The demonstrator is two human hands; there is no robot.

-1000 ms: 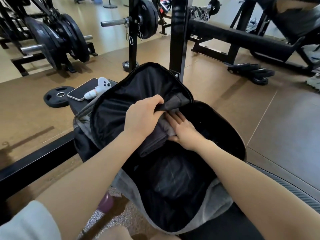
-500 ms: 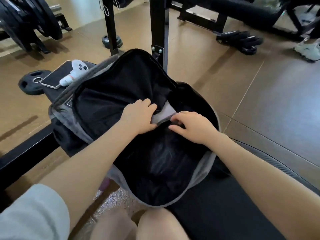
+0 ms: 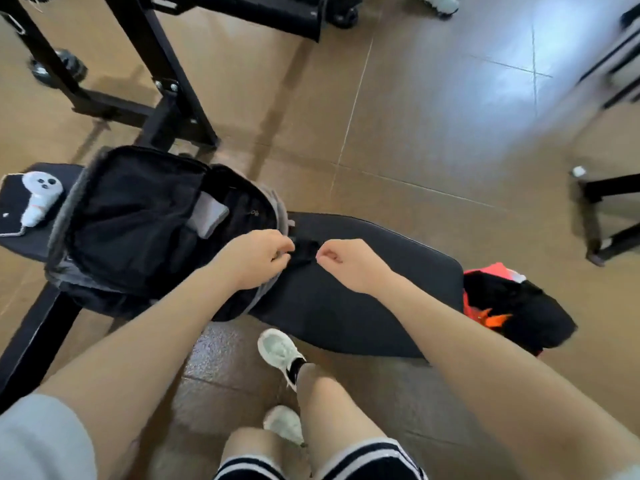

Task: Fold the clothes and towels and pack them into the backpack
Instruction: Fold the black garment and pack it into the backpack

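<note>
Pretty basic outfit here: a light grey short sleeve (image 3: 41,441) is seen on the left arm, forearms left bare. Black shorts (image 3: 367,460) with white stripes at the hem are worn, plus white sneakers (image 3: 277,351) and a black sock (image 3: 296,367) at the ankle.

One backpack (image 3: 131,220), two hands, one bench (image 3: 346,306), two shoes.

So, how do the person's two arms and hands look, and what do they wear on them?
Both forearms are bare, and the left hand and right hand wear no gloves. No watch, ring or bracelet shows. A light grey short sleeve covers the left upper arm; the right arm's sleeve is barely in view.
</note>
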